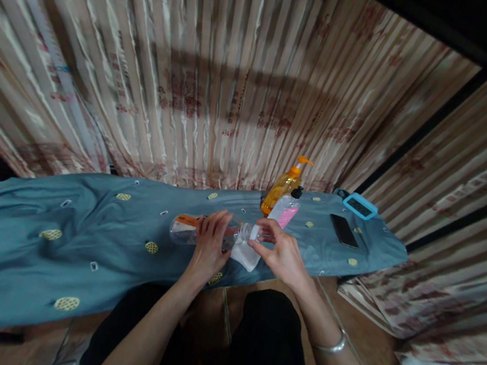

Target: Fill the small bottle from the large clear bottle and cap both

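No readable text anywhere. Clear bottle in hands: orange label, print too blurred. Orange pump bottle: nothing legible. Pink-labelled bottle: label unreadable. Phone: screen dark. Curtain: reddish marks, too smeared to read.

The scene is dim, with warm indoor light. A broad horizontal shadow band crosses the striped curtain above the blue cloth. The upper right corner falls to near black. The lower centre, around the dark trousers, shows almost no detail. Wide-angle distortion bends the curtain stripes outward toward the frame edges and curves the cloth edge. Motion blur smears the curtain pattern, strongest at the left and top. A faint highlight marks the orange pump bottle. The dark phone shows no glare. Fine detail is soft throughout.
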Tool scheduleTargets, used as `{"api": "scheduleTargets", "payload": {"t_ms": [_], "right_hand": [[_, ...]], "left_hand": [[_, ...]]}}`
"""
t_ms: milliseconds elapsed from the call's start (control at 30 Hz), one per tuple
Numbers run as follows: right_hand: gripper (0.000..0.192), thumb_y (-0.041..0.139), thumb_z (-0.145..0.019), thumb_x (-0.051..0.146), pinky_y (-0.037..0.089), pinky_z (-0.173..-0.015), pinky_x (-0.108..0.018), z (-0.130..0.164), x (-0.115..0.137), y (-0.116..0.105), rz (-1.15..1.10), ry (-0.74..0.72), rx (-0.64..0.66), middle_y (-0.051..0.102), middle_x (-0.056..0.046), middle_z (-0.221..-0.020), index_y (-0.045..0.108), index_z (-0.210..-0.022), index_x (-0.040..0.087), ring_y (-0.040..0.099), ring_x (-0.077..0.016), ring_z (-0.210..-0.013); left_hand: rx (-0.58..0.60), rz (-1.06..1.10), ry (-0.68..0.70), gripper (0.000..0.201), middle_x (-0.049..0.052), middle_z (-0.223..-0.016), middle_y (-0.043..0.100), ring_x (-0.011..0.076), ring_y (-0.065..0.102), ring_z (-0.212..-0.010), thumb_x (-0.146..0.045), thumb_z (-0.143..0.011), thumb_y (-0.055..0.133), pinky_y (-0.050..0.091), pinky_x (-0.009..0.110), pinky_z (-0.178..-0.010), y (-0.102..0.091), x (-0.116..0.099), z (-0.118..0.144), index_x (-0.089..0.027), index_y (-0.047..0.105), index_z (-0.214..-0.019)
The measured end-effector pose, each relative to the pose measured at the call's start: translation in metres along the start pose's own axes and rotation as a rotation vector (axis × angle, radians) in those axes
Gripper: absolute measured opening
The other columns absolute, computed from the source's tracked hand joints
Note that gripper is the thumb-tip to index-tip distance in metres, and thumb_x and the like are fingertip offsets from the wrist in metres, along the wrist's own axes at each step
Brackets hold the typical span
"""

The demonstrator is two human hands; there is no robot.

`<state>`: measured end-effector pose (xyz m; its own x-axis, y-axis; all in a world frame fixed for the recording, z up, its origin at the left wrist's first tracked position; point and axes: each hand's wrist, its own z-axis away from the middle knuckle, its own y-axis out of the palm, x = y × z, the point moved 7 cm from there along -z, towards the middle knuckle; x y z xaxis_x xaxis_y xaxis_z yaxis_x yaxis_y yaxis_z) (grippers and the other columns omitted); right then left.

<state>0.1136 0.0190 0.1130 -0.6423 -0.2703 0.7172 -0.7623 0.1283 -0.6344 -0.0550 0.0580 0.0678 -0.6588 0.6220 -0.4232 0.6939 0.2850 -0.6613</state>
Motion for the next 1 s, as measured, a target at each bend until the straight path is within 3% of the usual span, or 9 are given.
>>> {"api": "scheduleTargets", "payload": {"t_ms": [467, 1000], "right_hand": [[0.040, 0.062, -0.097, 0.045, 0.056, -0.092, -0.043, -0.002, -0.001, 0.005, 0.093, -0.106, 0.135, 0.065, -0.007, -0.120, 0.061, -0.126, 0.018, 0.065, -0.0189, -0.103], [0.040, 0.063, -0.096, 0.045, 0.057, -0.089, -0.042, -0.007, -0.021, 0.012, 0.020, 0.003, 0.173, 0.065, -0.007, -0.118, 0.061, -0.125, 0.017, 0.066, -0.0185, -0.101]], "left_hand": [[0.128, 0.021, -0.015, 0.070, 0.013, -0.146, 0.056, 0.0321, 0.048, -0.137, -0.014, -0.075, 0.063, 0.029, 0.059, -0.122, 0.004, 0.000, 0.003, -0.024, 0.046, -0.142], [0.161, 0.059, -0.003, 0.075, 0.014, -0.148, 0.054, 0.0329, 0.047, -0.137, -0.013, -0.070, 0.062, 0.032, 0.056, -0.119, 0.012, 0.001, 0.002, -0.022, 0.045, -0.142]]}}
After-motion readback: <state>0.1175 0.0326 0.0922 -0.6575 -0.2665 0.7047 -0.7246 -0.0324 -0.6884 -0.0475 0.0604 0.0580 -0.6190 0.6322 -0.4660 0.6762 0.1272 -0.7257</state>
